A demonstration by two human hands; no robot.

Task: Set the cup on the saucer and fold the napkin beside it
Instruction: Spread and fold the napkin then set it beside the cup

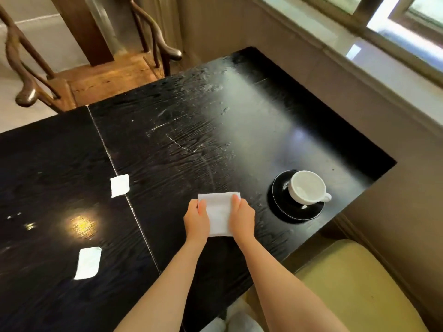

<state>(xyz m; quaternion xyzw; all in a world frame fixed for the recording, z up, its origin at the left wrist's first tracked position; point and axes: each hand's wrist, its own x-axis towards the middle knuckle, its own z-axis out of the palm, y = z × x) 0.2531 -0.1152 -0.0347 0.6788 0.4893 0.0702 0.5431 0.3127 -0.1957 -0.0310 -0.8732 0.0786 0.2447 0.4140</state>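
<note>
A white cup [307, 187] stands upright on a black saucer [282, 207] at the right of the black table, its handle pointing right. To the left of the saucer lies a folded white napkin [218, 212]. My left hand [197, 219] grips the napkin's left edge and my right hand [242, 218] grips its right edge, thumbs on top. The napkin rests flat on the table between them.
Two small white paper pieces [119, 185] [88, 263] lie on the left part of the black table [179, 130]. A wooden chair [96, 75] stands at the far side. A yellow-green seat cushion [354, 283] sits at the near right, under a window wall.
</note>
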